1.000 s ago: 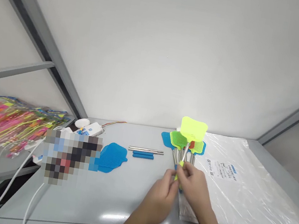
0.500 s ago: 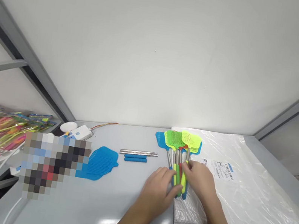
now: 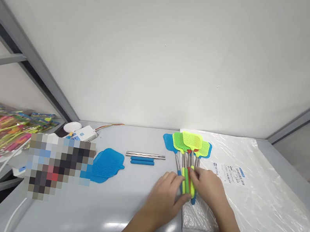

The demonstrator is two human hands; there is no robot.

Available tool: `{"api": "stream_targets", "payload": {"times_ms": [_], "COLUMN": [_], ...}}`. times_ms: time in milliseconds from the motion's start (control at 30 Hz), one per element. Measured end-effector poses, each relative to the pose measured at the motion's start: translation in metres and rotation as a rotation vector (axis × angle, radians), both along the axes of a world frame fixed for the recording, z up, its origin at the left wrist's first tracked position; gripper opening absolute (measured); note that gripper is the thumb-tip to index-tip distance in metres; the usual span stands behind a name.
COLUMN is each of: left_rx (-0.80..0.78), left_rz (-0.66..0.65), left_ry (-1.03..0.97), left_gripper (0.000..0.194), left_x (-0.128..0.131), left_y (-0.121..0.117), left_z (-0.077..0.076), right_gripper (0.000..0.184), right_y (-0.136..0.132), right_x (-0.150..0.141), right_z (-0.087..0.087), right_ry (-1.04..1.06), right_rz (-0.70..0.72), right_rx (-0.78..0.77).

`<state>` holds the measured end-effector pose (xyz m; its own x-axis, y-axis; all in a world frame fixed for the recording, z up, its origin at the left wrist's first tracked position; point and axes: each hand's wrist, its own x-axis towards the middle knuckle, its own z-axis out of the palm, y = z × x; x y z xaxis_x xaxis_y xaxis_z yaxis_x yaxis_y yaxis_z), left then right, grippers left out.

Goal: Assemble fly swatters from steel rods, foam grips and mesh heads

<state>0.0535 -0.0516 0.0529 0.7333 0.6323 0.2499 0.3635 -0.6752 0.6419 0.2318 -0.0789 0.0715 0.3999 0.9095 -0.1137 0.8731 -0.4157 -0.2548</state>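
Note:
Several fly swatters (image 3: pixel 187 180) lie bunched together, their blue, green and yellow mesh heads overlapping at the far end. Steel rods join the heads to coloured handles, and a bit of red shows among them. My left hand (image 3: pixel 163 196) closes against the handles from the left, its thumb across their lower ends. From the right, my right hand (image 3: pixel 209 186) grips the same handles, thumb and fingers pressed in near their tops. To the left on the table are loose blue swatter heads (image 3: pixel 107 163), thin metal rods (image 3: pixel 145 155) and blue handles (image 3: pixel 142 161).
A large clear plastic bag (image 3: pixel 246 210) with a printed label (image 3: pixel 230 174) lies under and right of the bunch. A white power strip (image 3: pixel 84 133) and a pixelated patch are at left. Packaged colourful items (image 3: pixel 1 130) sit beyond the left table edge.
The top yellow swatter has shifted left, its head now over the green one. Both hands stay around the handles. The whole view has moved slightly.

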Motion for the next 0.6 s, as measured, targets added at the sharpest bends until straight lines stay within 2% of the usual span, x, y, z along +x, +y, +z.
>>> {"api": "stream_targets", "payload": {"times_ms": [233, 600], "left_rx": [0.071, 0.065], "left_rz": [0.014, -0.032], "left_ry": [-0.016, 0.035], "left_gripper": [0.049, 0.040], "left_x": [0.0014, 0.0029], "left_y": [-0.0034, -0.0028], "left_z": [0.0032, 0.0064], "right_gripper": [0.054, 0.051], "right_y": [-0.0056, -0.0061], "right_x": [-0.0033, -0.0055], "right_z": [0.0051, 0.0013], "right_ry": [-0.017, -0.028], "right_rz": [-0.020, -0.025], "right_rx": [-0.012, -0.014]}}
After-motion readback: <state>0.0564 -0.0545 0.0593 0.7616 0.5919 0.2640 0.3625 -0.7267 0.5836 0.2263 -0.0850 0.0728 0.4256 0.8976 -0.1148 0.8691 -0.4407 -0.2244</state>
